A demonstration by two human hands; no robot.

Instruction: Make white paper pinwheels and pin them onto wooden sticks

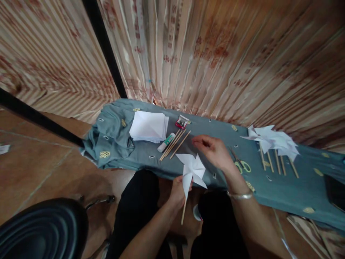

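Observation:
My left hand (177,190) is closed around a white paper pinwheel (192,167) at the table's near edge. Its wooden stick (183,212) points down below the hand, and the paper hides some of the fingers. My right hand (210,148) hovers above and right of the pinwheel, apart from it. The fingertips there are pressed together; whatever they may hold is too small to make out. Left of this hand lie several loose wooden sticks (180,144), a glue stick (166,142) and a small open red box (181,122) with shiny bits inside.
A stack of white paper (149,126) lies at the left of the cloth-covered table (221,129). Scissors with green handles (242,166) are by my right forearm. Several pinwheels (275,140) are piled farther right, near a dark object (334,190). A black stool (45,230) stands left.

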